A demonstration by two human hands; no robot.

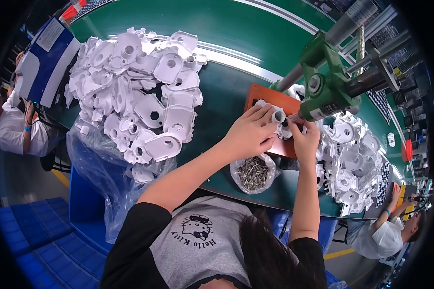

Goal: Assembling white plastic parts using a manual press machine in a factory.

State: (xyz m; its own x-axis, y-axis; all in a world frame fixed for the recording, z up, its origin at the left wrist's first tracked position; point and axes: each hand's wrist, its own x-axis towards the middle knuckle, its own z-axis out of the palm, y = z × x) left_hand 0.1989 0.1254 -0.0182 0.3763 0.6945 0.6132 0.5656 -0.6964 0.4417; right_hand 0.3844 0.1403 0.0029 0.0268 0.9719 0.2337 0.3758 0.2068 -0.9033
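My left hand (250, 131) lies over a white plastic housing (278, 116), fingers closed on its edge and thumb bent toward its near side. The housing rests on the orange-brown base plate (260, 92) of a green press (323, 82), its round collar facing up. Beside the housing, right under the press head, my right hand (305, 138) has thumb and fingers pinched together. What is between those fingertips is too small to make out. Just nearer to me than the plate, a bag-lined bowl of small metal pins (252, 174) sits on the dark green table.
A big heap of white plastic housings (135, 91) covers the table's left side; a second pile (352, 159) lies right of the press. Clear plastic sheeting (99, 168) hangs over a blue bin (87, 202). Beyond runs a green conveyor belt (217, 29). Other people work at both sides.
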